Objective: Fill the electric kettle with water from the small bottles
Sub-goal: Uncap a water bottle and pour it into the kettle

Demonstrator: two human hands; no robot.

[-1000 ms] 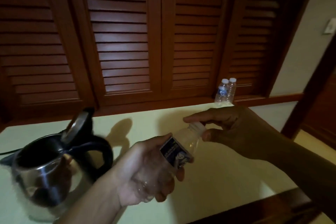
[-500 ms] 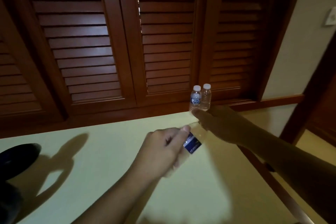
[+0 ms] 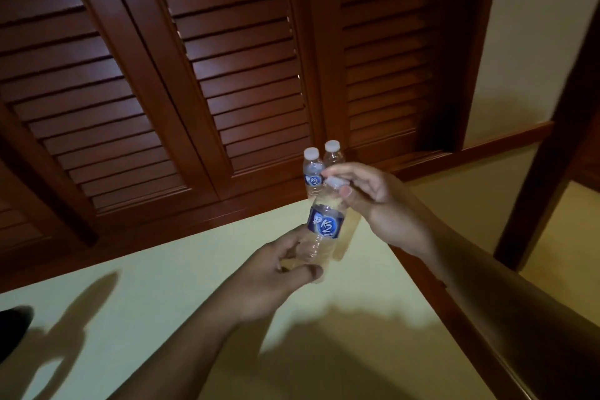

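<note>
A small clear plastic bottle (image 3: 325, 227) with a blue label stands almost upright above the pale table (image 3: 181, 286). My left hand (image 3: 276, 273) grips its lower part. My right hand (image 3: 367, 195) pinches its white cap (image 3: 334, 183) between thumb and fingers. Two more small capped bottles (image 3: 313, 169) stand side by side at the table's back edge, just behind the held one. Only a dark edge of the kettle (image 3: 14, 321) shows at the far left.
Dark wooden louvred doors (image 3: 227, 75) rise behind the table. The table's wooden right edge (image 3: 454, 302) runs diagonally under my right forearm, with the floor beyond it. A dark wooden post (image 3: 552, 156) stands at the right.
The view has swung right, so the kettle has slid almost out of frame. The held bottle has been raised from tilted to nearly upright, in front of the two standing bottles.
</note>
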